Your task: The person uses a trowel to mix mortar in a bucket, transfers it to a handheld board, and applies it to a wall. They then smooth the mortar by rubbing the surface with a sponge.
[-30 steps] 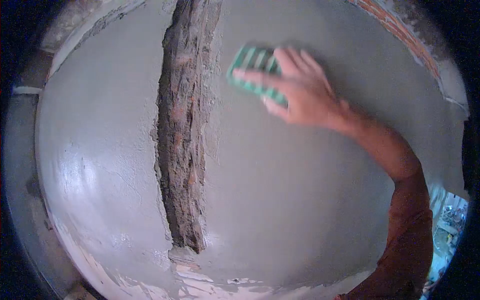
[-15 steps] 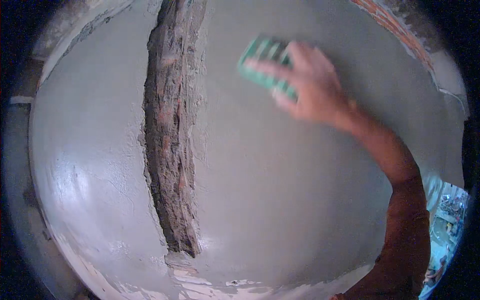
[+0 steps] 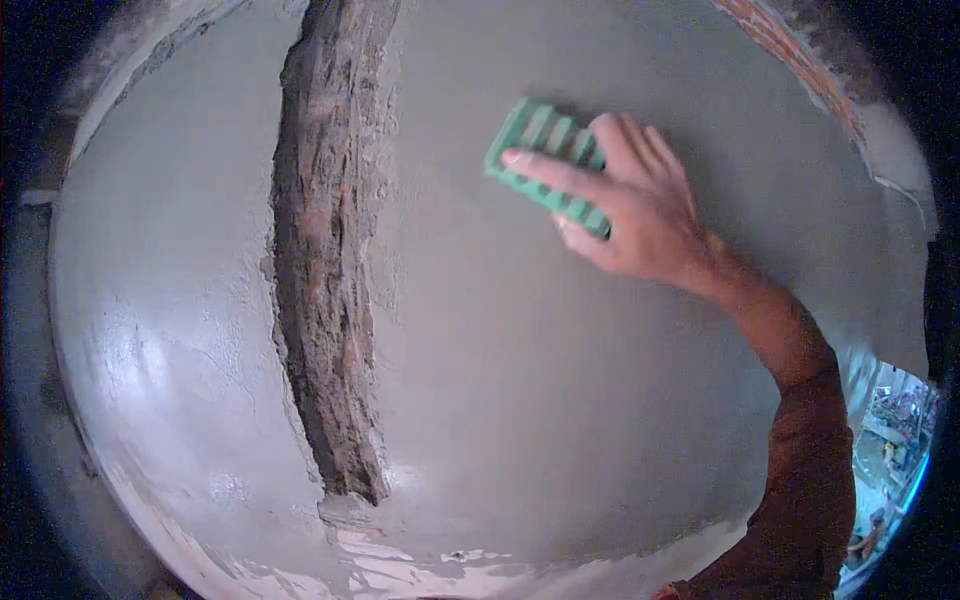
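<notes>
My right hand (image 3: 650, 205) grips a green ribbed float (image 3: 540, 180), a small block with a row of raised bars and gaps on its back. The index finger lies stretched along it, the thumb is at the lower edge, and the other fingers curl over the far side. The block's face is against the grey plastered wall (image 3: 560, 380), right of a rough vertical channel (image 3: 325, 250). What lies beneath the block is hidden. My left hand is out of view.
Bare masonry and brick show in the channel, whose edges are ragged. Exposed brick (image 3: 790, 50) borders the plaster at upper right. Pale uneven patches (image 3: 420, 570) run along the bottom. A bright, cluttered area (image 3: 890, 430) shows at lower right.
My right hand and the green float have moved down and slightly right over the plaster, and look less blurred. The view has shifted a little, moving the channel left.
</notes>
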{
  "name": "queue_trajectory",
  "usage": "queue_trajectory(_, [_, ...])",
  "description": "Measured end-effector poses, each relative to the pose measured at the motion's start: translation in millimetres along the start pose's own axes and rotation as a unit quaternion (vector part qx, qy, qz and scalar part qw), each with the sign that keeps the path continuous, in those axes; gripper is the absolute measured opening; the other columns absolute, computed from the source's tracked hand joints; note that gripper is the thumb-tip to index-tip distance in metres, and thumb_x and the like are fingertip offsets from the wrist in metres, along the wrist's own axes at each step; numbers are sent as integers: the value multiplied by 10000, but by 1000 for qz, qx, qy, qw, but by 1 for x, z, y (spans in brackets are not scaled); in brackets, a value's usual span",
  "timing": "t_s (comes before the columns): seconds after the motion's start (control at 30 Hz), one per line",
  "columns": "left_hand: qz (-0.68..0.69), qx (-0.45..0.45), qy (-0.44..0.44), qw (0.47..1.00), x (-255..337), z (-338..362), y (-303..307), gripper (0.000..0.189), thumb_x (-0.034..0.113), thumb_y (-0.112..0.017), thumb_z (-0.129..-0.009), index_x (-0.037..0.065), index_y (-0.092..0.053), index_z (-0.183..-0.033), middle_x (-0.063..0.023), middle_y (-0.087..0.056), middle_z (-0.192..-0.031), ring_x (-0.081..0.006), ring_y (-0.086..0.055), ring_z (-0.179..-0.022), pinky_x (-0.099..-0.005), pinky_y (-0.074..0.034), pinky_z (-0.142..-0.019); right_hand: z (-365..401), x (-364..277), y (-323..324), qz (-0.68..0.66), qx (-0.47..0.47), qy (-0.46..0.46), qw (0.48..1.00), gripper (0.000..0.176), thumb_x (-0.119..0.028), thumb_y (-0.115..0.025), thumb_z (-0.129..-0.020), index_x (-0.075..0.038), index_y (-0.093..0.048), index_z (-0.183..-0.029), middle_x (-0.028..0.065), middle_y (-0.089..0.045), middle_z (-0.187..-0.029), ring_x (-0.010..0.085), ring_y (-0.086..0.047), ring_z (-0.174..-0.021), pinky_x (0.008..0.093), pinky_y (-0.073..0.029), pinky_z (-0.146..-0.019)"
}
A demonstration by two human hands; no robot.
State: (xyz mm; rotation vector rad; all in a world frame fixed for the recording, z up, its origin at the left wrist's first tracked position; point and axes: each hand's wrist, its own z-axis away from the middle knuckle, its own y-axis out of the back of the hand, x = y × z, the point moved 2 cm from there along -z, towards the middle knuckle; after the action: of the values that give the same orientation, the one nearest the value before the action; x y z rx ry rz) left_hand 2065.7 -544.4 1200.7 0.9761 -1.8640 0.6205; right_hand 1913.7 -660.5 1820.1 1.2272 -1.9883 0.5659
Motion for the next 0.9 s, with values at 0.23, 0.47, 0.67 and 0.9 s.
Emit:
queue_trajectory(0.23, [-5, -5, 24, 1000, 7, -1, 0, 565, 452, -298, -1024, 62, -350, -1430, -210, -344, -1452, -376, -293, -1357, -522, -245, -1100, -64, 18, -32, 58, 180, -17, 982, 618, -233, -658, -765, -348, -514, -1355, 144, -483, -958, 346, -533, -891, 419, -443, -770])
queue_trajectory(0.47, [-4, -21, 38, 999, -25, 19, -17, 565, 454, -293, -1024, 64, -351, -1429, -208, -343, -1452, -373, -289, -1359, -519, -241, -1104, 30, -67, -7, -59, -17, 88, 994, 738, -269, -717, -669, -418, -503, -1359, 97, -445, -898, 309, -496, -827, 447, -426, -663])
queue_trajectory(0.67, [-1, -14, 52, 999, -1, 6, -2, 565, 456, -290, -1025, 66, -351, -1428, -207, -342, -1451, -371, -285, -1361, -517, -237, -1107, -24, 9, -11, 33, 73, 17, 997, 743, -264, -715, -668, -436, -500, -1358, 103, -442, -894, 310, -492, -830, 426, -427, -664])
queue_trajectory(0.9, [40, -47, 116, 991, 10, 2, 1, 665, 529, -270, -1004, 52, -268, -1467, -185, -237, -1525, -383, -182, -1410, -531, -159, -1130, 3, -59, -26, -7, 79, 15, 997, 760, -266, -721, -665, -431, -489, -1369, 117, -446, -910, 318, -496, -836, 422, -431, -674])
